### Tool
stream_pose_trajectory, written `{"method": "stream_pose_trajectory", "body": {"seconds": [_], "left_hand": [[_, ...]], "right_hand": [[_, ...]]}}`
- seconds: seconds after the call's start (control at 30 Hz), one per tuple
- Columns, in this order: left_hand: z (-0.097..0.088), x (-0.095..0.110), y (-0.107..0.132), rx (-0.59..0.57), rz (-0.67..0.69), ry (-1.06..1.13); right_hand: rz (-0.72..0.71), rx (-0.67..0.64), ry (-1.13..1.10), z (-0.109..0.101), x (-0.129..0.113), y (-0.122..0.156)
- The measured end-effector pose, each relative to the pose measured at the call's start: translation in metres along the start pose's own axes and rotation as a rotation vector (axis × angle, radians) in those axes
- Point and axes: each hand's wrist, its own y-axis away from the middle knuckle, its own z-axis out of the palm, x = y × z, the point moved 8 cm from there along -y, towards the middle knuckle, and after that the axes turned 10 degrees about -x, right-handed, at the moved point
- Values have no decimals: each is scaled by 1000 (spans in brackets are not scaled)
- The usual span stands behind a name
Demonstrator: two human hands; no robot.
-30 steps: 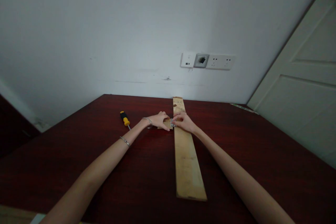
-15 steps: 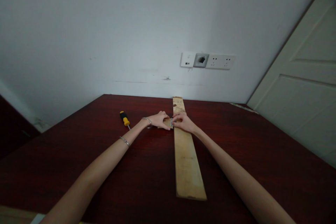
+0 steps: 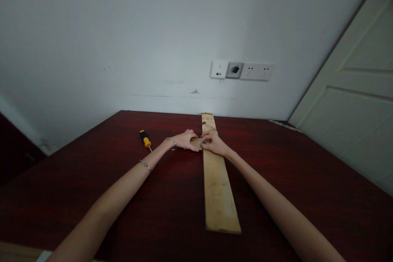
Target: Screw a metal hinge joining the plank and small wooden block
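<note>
A long pale wooden board (image 3: pixel 218 192) lies on the dark red table, its far end close to the wall. At its left edge is a small wooden piece (image 3: pixel 195 143), mostly covered by my left hand (image 3: pixel 184 140), whose thumb and fingers are closed around it. My right hand (image 3: pixel 214 144) rests on the long board with thumb and fingertips pinching a small silvery metal piece (image 3: pixel 200 142) at the joint between the two woods. That metal piece is too small and too covered to tell its exact kind.
A yellow-and-black screwdriver (image 3: pixel 145 138) lies left of my left wrist, its shaft partly behind my forearm. Wall sockets (image 3: pixel 256 71) sit above the red tabletop (image 3: pixel 159 213). A white panelled door (image 3: pixel 356 90) stands at the right, near a thin strip (image 3: pixel 285 126) on the table.
</note>
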Motion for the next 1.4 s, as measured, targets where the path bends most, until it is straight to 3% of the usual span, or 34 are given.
{"method": "stream_pose_trajectory", "body": {"seconds": [0.57, 0.83, 1.1, 1.4], "left_hand": [[1, -3, 0, 7, 13, 42], [1, -2, 0, -16, -2, 7], [7, -8, -2, -40, -22, 31], [5, -2, 2, -91, -72, 23]], "right_hand": [[-2, 3, -4, 2, 3, -1], [21, 17, -134, -7, -1, 0], [176, 271, -411, -35, 37, 10], [240, 550, -576, -43, 65, 29]]}}
